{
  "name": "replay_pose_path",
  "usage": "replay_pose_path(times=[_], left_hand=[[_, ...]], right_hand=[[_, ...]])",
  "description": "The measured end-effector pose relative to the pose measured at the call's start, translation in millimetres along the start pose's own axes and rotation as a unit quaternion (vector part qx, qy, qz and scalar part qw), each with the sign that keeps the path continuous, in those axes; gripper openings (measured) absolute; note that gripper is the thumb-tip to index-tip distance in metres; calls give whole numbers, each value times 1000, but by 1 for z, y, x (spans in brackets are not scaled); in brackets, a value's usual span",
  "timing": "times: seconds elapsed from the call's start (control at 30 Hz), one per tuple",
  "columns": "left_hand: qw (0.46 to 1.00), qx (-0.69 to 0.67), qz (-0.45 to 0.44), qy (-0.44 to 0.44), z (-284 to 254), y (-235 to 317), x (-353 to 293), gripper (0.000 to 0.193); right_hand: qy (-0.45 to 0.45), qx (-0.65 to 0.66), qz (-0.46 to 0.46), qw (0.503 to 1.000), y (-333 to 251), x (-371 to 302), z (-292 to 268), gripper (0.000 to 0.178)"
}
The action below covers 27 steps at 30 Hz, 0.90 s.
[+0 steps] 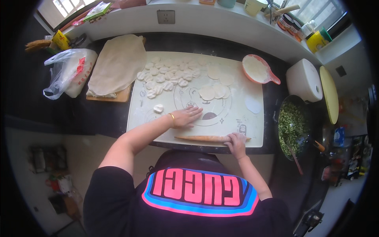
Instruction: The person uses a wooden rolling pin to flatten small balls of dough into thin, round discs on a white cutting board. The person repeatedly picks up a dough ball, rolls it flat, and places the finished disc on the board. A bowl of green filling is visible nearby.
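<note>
My left hand (187,117) lies palm down on the pale printed pastry mat (252,128), fingers stretched out; whatever may be under the palm is hidden. Near the mat's front edge, my right hand (236,144) is closed around the right part of a wooden rolling pin (200,138). A lone dough piece (158,108) sits just left of my left hand. Farther back, many small floured dough pieces (167,76) are clustered at the mat's left. Thin round dough wrappers (207,93) lie beyond my left hand, partly overlapping, with more behind them.
At the mat's back right stands a pink handled bowl (272,77) of flour. A dark pan (281,148) holds chopped green filling, beside a white appliance (304,80). On the left, a cloth-like beige sheet (118,63) covers a wooden board (124,95), near a plastic bag (75,73).
</note>
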<state>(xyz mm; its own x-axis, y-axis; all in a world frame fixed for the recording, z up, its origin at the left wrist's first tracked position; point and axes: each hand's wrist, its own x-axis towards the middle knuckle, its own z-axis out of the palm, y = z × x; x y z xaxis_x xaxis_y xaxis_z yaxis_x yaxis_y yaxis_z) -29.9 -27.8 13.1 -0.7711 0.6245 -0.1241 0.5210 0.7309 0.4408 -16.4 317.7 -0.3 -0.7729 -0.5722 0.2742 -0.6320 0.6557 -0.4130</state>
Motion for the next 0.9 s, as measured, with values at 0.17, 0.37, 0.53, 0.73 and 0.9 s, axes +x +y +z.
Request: replay_pose_path(times=[0.17,0.37,0.53,0.73,0.9], left_hand=[[958,-79,-178,211,11,21,6,59],[978,-131,-41,155,34,31,21,38],[945,21,-250,211,9,57,-18,51],[912,106,-368,143,16,31,-14,66],[909,117,-348,200,22,5,0,71]], right_hand=[[34,-3,5,999,-5,4,-7,38],[15,5,8,1000,-8,13,-14,38],[-18,21,22,999,-19,34,-6,37],[-53,-71,54,995,-28,77,31,51],[-144,-91,109,979,-40,96,19,73]])
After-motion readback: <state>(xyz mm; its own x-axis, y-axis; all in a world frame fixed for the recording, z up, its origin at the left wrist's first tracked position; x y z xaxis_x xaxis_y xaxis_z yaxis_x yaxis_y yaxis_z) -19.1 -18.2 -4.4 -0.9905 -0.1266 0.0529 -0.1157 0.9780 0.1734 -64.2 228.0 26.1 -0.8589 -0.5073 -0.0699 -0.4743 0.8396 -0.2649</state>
